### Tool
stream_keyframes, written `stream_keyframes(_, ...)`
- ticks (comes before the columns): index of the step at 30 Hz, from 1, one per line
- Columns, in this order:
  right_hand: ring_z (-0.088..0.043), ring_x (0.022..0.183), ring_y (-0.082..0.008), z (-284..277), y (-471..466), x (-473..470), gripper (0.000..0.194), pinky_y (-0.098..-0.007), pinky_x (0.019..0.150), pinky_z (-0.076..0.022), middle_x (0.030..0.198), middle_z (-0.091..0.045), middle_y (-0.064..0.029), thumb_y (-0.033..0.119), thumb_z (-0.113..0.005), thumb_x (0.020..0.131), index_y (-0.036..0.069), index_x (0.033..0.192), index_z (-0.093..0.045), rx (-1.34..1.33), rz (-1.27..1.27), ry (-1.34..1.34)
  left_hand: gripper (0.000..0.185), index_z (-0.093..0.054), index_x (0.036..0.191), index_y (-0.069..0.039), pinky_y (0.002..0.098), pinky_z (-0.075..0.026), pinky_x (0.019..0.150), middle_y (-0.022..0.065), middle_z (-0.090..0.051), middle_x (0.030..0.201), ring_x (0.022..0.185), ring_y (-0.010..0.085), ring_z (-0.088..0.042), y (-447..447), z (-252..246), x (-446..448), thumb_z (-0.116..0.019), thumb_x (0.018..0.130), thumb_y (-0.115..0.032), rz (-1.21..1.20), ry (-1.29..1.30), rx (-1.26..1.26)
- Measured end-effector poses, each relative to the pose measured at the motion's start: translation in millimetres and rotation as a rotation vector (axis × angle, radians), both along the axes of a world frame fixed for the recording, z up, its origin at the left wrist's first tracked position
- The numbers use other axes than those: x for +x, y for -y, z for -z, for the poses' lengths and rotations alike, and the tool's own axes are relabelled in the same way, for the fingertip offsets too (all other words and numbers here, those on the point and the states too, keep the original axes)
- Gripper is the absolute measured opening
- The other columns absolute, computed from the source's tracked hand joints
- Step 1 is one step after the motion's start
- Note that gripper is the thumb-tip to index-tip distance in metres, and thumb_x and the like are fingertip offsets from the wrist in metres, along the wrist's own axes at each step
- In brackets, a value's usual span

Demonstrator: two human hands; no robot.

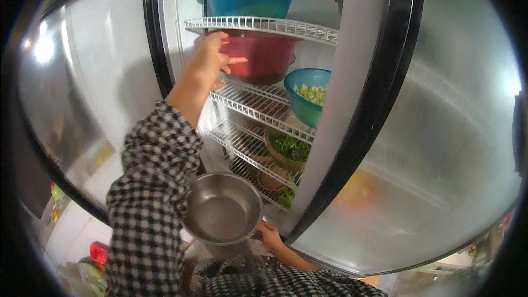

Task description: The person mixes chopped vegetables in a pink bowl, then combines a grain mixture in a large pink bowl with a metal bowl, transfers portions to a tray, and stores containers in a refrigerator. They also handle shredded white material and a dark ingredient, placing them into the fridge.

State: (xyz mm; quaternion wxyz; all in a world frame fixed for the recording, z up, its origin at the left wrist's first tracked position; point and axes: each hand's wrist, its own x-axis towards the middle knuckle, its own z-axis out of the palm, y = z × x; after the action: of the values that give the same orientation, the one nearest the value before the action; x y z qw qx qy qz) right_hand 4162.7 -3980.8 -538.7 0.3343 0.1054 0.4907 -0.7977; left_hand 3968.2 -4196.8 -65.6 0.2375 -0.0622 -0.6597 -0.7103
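My left hand (218, 55) reaches into the refrigerator at the left side of a red plastic basin (264, 55). Some fingers lie at the rim and others stretch apart across the outer wall; whether they grip it is hidden. Below the basin's red wall a darker, brownish base shows on the wire shelf. Low in front of me, my right hand (269, 235) holds a round metal pan (222, 214) at its right side. Nothing shows inside the pan. My left forearm and its checked sleeve pass just left of the pan.
A blue basin (251, 0) stands on the top wire shelf (264, 22). Right of the red basin, a teal bowl (307, 99) holds chopped food. Lower down sits a bowl of greens (288, 146). Sliding glass door frames (354, 152) edge the opening. A red container (99, 251) is at lower left.
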Motion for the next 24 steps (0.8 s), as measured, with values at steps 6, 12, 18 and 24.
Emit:
stream_keyframes(6, -0.063, 0.092, -0.0244, -17.6, -5.2, 4.1, 0.01, -0.0418, 0.079, -0.0576, 0.098, -0.063, -0.0115, 0.006, -0.056, 0.092, -0.002, 0.093, -0.063, -0.099, 0.143, -0.014, 0.036, -0.045, 0.121, 0.001, 0.0827, -0.022, 0.098, 0.0184, -0.04, 0.133, 0.124, 0.0518, -0.039, -6.1, -40.9, -60.8, -0.053, 0.088, -0.012, 0.166, 0.224, 0.603)
stream_keyframes(12, -0.064, 0.09, -0.0268, -15.3, -19.5, 16.1, 0.012, -0.0448, 0.078, -0.0595, 0.1, -0.064, -0.011, 0.0, -0.053, 0.091, 0.001, 0.084, -0.062, 0.007, 0.1, -0.295, 0.039, -0.042, 0.127, 0.001, 0.0697, -0.035, 0.102, 0.0207, -0.04, 0.136, 0.126, 0.0455, -0.041, 11.5, -35.0, -80.0, -0.05, 0.092, -0.014, 0.227, -0.09, 0.557)
stream_keyframes(18, -0.066, 0.09, -0.0305, -45.7, 30.4, -18.5, 0.009, -0.0475, 0.078, -0.06, 0.101, -0.064, -0.0138, 0.001, -0.052, 0.091, 0.001, 0.085, -0.059, -0.045, 0.256, -0.022, 0.021, -0.053, 0.111, 0.0, 0.0521, -0.055, 0.085, 0.0181, -0.056, 0.11, 0.101, 0.0331, -0.059, 64.4, -40.2, -61.0, -0.051, 0.094, -0.012, -0.034, 0.022, 0.504)
stream_keyframes(24, -0.067, 0.09, -0.0272, -53.3, 44.8, -14.0, 0.01, -0.0453, 0.083, -0.0588, 0.1, -0.066, -0.0122, 0.006, -0.056, 0.092, -0.001, 0.093, -0.062, -0.125, 0.242, 0.032, 0.03, -0.062, 0.104, 0.003, 0.0289, -0.049, 0.071, 0.0125, -0.064, 0.097, 0.085, 0.0178, -0.061, 117.0, -121.1, -34.3, -0.061, 0.091, -0.024, -0.365, -0.594, -0.096)
